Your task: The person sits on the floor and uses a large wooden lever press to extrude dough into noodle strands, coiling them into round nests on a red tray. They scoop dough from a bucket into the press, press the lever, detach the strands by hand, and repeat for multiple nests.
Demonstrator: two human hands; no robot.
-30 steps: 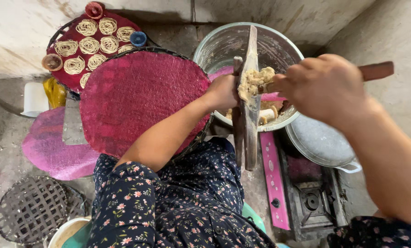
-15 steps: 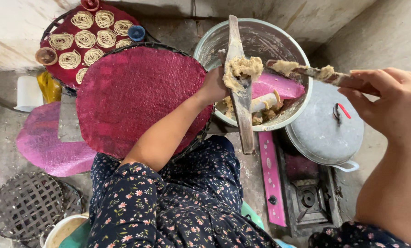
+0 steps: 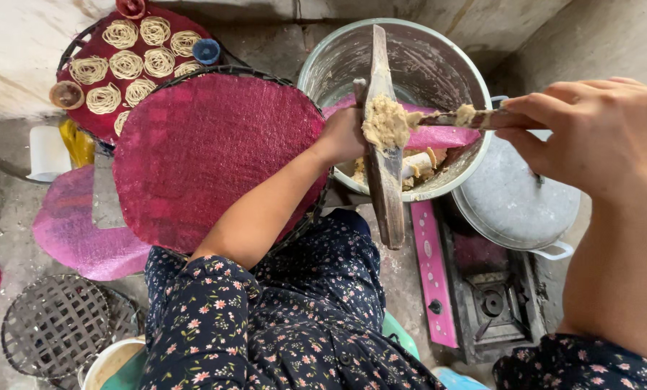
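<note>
My left hand [image 3: 344,135] is clenched around the upright wooden paddle [image 3: 383,144], gripping it at its left edge about midway up; the paddle stands tilted slightly, its top against the far rim of the big metal basin [image 3: 323,65] and its lower end down toward my lap. A lump of tan dough [image 3: 385,123] sits on the paddle face, just right of my left hand. My right hand [image 3: 598,133] is closed on the handle of a dough-smeared stick [image 3: 457,118], held level, its tip touching the dough lump on the paddle. Below the stick, inside the basin, a pink cloth [image 3: 439,136] and more dough pieces [image 3: 417,165]. Under my right hand, a grey metal lid [image 3: 511,206] rests beside the basin; nearer my right forearm, a small stove [image 3: 493,303] with a pink strip [image 3: 435,271] along its left side. Left of my left forearm, a round magenta woven mat [image 3: 208,152] on a wire frame. Beyond it, well apart from both hands, a red tray [image 3: 92,126] carrying coiled noodle rounds [image 3: 126,65]. Near my left elbow, on the floor, a second pink mat [image 3: 71,227] and a dark wire rack [image 3: 56,325].
</note>
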